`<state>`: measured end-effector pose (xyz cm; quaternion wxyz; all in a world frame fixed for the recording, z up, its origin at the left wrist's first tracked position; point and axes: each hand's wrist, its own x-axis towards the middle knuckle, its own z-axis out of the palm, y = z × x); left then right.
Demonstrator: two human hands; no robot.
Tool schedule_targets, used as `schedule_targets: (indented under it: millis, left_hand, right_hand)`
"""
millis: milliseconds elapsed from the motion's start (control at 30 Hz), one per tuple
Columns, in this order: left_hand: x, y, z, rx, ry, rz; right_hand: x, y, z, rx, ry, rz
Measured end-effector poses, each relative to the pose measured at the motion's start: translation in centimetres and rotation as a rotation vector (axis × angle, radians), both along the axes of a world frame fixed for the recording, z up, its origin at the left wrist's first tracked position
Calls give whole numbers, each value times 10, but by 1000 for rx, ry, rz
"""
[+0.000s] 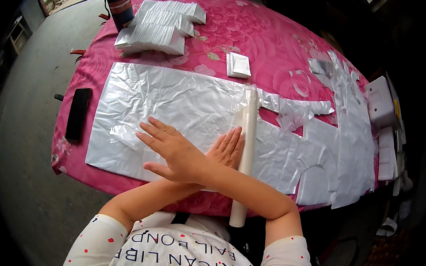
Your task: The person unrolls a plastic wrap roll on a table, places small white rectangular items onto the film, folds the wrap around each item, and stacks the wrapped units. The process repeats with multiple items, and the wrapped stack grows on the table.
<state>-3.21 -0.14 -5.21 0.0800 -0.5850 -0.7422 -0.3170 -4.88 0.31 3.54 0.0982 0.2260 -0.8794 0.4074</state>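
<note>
Silvery sheet (147,86), mid-frame, may crease more if my spread, empty right hand (174,150) drags. My flat, empty left hand (228,150) could skew the roll (248,135).

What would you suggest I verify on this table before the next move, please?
1. Pale plastic sheet spread smooth: not ok; it is spread out but wrinkled.
2. Arms uncrossed: not ok; the right forearm passes over the left forearm.
3. Left hand touching the white roll: cannot tell; the fingertips are right beside it.
4. Right hand empty: ok; its fingers are spread above or on the sheet.
5. Roll wholly on the pink-covered table: not ok; its near end reaches past the edge.
6. Black phone off the sheet: ok.
</note>
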Motion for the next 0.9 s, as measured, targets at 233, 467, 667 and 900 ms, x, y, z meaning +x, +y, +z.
schedule_targets:
  millis: [233,467,667,900]
  left_hand:
    - [-63,41,45,293,-1573,-152]
    - [-103,55,40,136,-2144,-93]
    - [-122,9,60,251,-1821,52]
    - [-151,-126,74,331,-1480,178]
  right_hand:
    - [119,114,-3,7,-21,-588]
    - [156,143,-31,209,-103,-466]
    - [122,122,-37,356,-106,-322]
    - [28,-25,-1,-39,-161,495]
